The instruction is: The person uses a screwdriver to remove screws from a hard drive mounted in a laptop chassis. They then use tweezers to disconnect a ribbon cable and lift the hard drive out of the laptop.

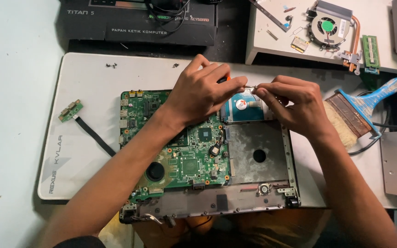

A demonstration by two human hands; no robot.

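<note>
Screwdriver (225,79) mostly hidden in left hand (198,94); right hand (295,103) pinches something unclear

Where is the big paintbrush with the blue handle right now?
In the head view, the paintbrush lies at the right side, just beyond the right hand, its bristles toward the laptop chassis, below the cooling fan.

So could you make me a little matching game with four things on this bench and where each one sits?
Things:
1. green motherboard
2. hard drive
3. paintbrush
4. cooling fan

Places:
A. far right of the white mat, bristles towards the laptop
B. under the fingertips of both hands
C. left half of the open laptop chassis
D. on the raised grey panel, top right

Pairs: 1-C, 2-B, 3-A, 4-D
</note>
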